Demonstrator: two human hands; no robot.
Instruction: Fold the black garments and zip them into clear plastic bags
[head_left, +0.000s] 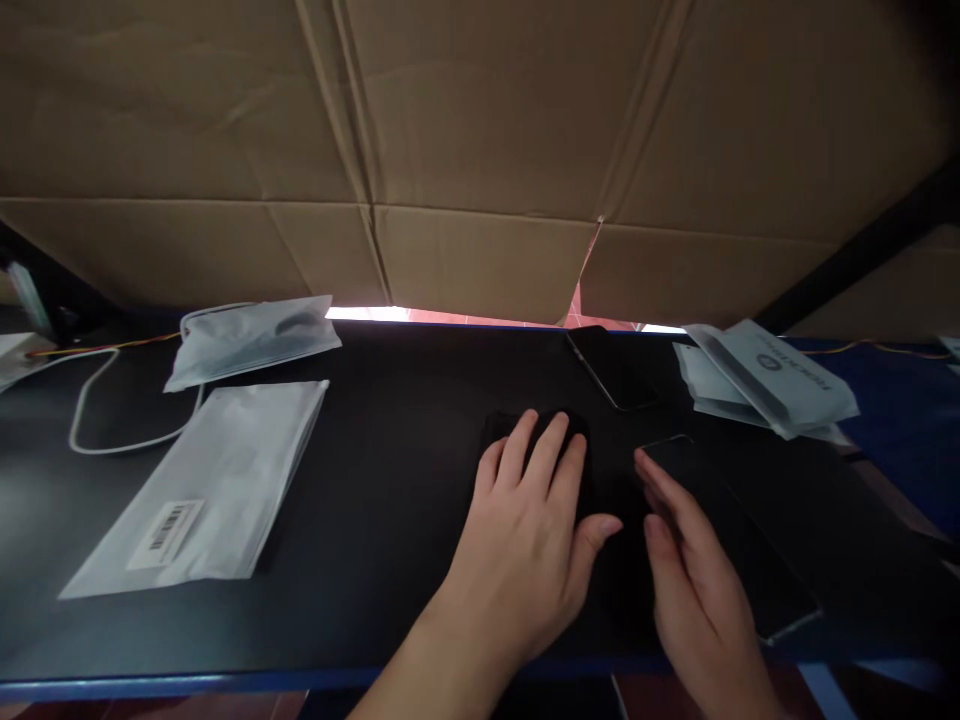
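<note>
My left hand (pixel 529 520) lies palm down with its fingers spread, flat on a small black item (pixel 491 428); most of that item is covered, so I cannot make out its kind. To its right, my right hand (pixel 694 575) rests on its edge, fingers stretched and holding nothing visible. Beside and partly behind the right hand lies a thin, dark, see-through rectangular sheet (pixel 757 550) with pale edges. A black smartphone (pixel 613 365) lies at the back of the table, beyond both hands.
On the left are a white pouch (pixel 217 470) with a barcode label and a second pouch (pixel 259 340) over a white cable (pixel 82 400). Several printed pale packets (pixel 780 375) are piled at the right. Cardboard (pixel 480 130) walls off the black table's (pixel 375 560) back.
</note>
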